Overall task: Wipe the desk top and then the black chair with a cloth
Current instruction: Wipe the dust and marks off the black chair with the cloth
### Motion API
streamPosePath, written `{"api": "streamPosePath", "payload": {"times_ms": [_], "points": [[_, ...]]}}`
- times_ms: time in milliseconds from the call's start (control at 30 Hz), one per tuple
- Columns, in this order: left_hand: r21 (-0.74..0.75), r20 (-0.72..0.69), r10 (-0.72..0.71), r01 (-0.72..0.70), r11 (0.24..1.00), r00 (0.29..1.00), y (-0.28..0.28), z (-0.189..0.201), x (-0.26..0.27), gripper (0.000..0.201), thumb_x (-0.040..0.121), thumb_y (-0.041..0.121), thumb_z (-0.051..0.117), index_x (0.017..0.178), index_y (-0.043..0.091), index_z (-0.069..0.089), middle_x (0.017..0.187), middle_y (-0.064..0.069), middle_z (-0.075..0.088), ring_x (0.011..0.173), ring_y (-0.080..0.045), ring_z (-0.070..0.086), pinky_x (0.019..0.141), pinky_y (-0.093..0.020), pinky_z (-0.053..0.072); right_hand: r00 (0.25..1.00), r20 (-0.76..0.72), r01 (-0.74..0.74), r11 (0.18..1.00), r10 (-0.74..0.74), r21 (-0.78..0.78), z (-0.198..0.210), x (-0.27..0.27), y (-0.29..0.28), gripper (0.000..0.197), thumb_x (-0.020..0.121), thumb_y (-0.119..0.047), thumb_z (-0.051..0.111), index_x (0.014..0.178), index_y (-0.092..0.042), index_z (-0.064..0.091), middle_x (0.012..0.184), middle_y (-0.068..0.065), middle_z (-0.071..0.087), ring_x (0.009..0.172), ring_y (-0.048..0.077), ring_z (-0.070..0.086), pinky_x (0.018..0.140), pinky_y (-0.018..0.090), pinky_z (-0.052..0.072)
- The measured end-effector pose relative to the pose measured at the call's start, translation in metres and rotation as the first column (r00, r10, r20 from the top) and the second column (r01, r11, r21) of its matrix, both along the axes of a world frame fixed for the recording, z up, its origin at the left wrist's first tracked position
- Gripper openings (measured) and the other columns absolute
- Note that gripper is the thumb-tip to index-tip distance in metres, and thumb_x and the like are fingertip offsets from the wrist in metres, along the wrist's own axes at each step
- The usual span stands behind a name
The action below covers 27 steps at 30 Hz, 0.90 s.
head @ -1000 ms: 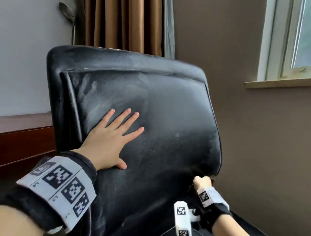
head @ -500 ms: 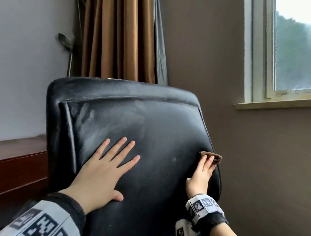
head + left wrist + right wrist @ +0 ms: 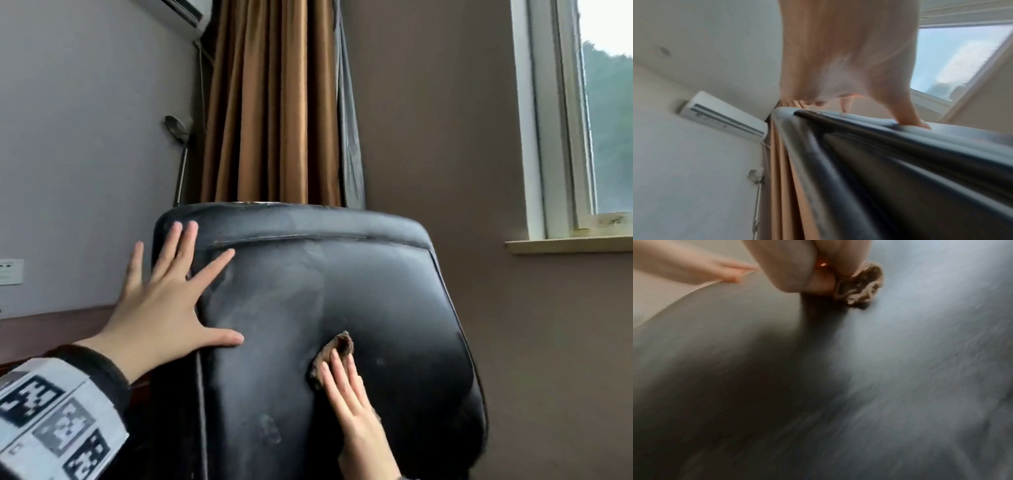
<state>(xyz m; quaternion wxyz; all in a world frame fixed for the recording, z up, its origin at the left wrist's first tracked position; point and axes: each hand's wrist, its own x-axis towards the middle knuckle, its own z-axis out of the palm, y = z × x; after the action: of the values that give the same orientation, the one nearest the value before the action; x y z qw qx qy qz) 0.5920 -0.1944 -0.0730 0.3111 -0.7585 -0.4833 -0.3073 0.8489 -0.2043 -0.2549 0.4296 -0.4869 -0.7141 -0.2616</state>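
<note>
Head: right hand point(image 3: 356, 407) flat, pressing cloth point(image 3: 337, 353) on chair point(image 3: 394, 308)

- One black chair point(image 3: 342, 308), under both sets of fingers.
- One brown cloth point(image 3: 337, 349), beneath the right fingers.
- Two hands: left hand point(image 3: 161, 308), right hand point(image 3: 356, 414).
- One curtain point(image 3: 274, 102).
- One window point(image 3: 582, 113).

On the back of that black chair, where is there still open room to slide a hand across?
The widest bare patch lies on the chair back, between the top seam and the cloth, running to the right edge. It is crowded at the upper left corner under the spread left hand, and low in the middle where the right hand presses the cloth.
</note>
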Motion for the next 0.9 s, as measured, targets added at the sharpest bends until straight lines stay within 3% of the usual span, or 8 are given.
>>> {"api": "streamPosePath", "payload": {"times_ms": [100, 167, 233, 333, 400, 600, 767, 900], "points": [[-0.178, 0.135, 0.09, -0.066, 0.982, 0.987, 0.001, 0.011, -0.017, 0.127, 0.038, 0.094, 0.046, 0.132, 0.052, -0.027, 0.151, -0.005, -0.033, 0.137, -0.017, -0.035, 0.113, -0.052, -0.009, 0.958, -0.207, 0.193, 0.98, -0.197, -0.036, 0.045, 0.052, 0.011, 0.093, 0.062, 0.012, 0.036, 0.149, -0.01, 0.013, 0.155, -0.014, -0.015, 0.144, 0.015, -0.015, 0.118, 0.031, 0.011], [-0.275, 0.284, -0.024, 0.105, 0.956, 0.958, 0.003, 0.011, -0.018, 0.128, 0.037, 0.085, 0.057, 0.133, 0.057, -0.022, 0.157, -0.005, -0.019, 0.144, -0.018, -0.017, 0.118, -0.049, 0.003, 0.908, -0.345, 0.188, 0.968, -0.237, -0.169, 0.08, 0.04, 0.009, 0.095, 0.067, 0.019, 0.04, 0.148, -0.01, -0.001, 0.151, -0.006, -0.025, 0.142, 0.02, -0.022, 0.119, 0.033, 0.005], [-0.298, 0.475, -0.157, 0.325, 0.898, 0.866, 0.001, 0.01, -0.014, 0.129, 0.043, 0.063, 0.08, 0.138, 0.058, -0.009, 0.155, -0.006, 0.005, 0.145, -0.019, 0.01, 0.117, -0.036, 0.014, 0.953, -0.288, 0.049, 0.985, -0.097, -0.168, 0.106, -0.007, 0.001, 0.098, 0.068, 0.019, 0.039, 0.147, -0.014, -0.009, 0.149, -0.008, -0.025, 0.14, 0.018, -0.025, 0.118, 0.027, 0.005], [-0.267, 0.536, -0.201, 0.391, 0.881, 0.82, 0.0, 0.007, -0.012, 0.123, 0.054, 0.037, 0.089, 0.14, 0.056, 0.004, 0.13, -0.001, 0.024, 0.127, -0.017, 0.034, 0.107, -0.027, 0.026, 0.979, -0.013, -0.201, 0.965, 0.202, -0.167, 0.119, -0.07, -0.008, 0.1, 0.065, 0.019, 0.036, 0.142, -0.02, -0.014, 0.147, -0.018, -0.023, 0.136, 0.006, -0.03, 0.114, 0.014, -0.004], [-0.283, 0.539, -0.202, 0.402, 0.871, 0.818, 0.001, 0.007, -0.01, 0.116, 0.059, 0.033, 0.087, 0.141, 0.056, 0.009, 0.123, 0.001, 0.024, 0.124, -0.019, 0.038, 0.105, -0.026, 0.027, 0.976, 0.014, -0.214, 0.97, 0.217, -0.115, 0.136, -0.065, 0.0, 0.103, 0.062, 0.022, 0.034, 0.146, -0.023, -0.004, 0.15, -0.019, -0.015, 0.139, 0.007, -0.023, 0.116, 0.018, -0.002], [-0.268, 0.635, -0.205, 0.461, 0.846, 0.744, 0.005, 0.005, 0.001, 0.11, 0.063, 0.017, 0.086, 0.141, 0.055, 0.017, 0.12, -0.001, 0.024, 0.121, -0.02, 0.039, 0.106, -0.023, 0.027, 0.956, -0.27, 0.07, 0.985, -0.111, -0.159, 0.195, -0.027, 0.028, 0.089, 0.074, 0.014, 0.042, 0.15, -0.019, 0.009, 0.158, -0.001, -0.005, 0.145, 0.026, -0.008, 0.117, 0.037, 0.014], [-0.233, 0.662, -0.199, 0.451, 0.861, 0.722, 0.004, 0.0, -0.001, 0.107, 0.066, 0.01, 0.08, 0.141, 0.055, 0.017, 0.112, -0.001, 0.026, 0.105, -0.016, 0.042, 0.097, -0.018, 0.029, 0.943, 0.184, -0.261, 0.96, 0.277, -0.106, 0.117, -0.09, -0.004, 0.094, 0.06, 0.007, 0.031, 0.148, -0.019, 0.013, 0.154, -0.011, 0.002, 0.145, 0.016, -0.01, 0.118, 0.034, 0.004], [-0.257, 0.676, -0.184, 0.462, 0.849, 0.714, 0.005, 0.0, 0.002, 0.107, 0.066, 0.017, 0.083, 0.139, 0.057, 0.016, 0.115, -0.001, 0.027, 0.103, -0.015, 0.042, 0.1, -0.021, 0.03, 0.957, 0.192, -0.207, 0.976, 0.216, -0.062, 0.153, -0.076, 0.008, 0.096, 0.063, 0.016, 0.037, 0.149, -0.022, 0.016, 0.15, -0.017, -0.001, 0.141, 0.011, -0.015, 0.119, 0.033, 0.005]]}}
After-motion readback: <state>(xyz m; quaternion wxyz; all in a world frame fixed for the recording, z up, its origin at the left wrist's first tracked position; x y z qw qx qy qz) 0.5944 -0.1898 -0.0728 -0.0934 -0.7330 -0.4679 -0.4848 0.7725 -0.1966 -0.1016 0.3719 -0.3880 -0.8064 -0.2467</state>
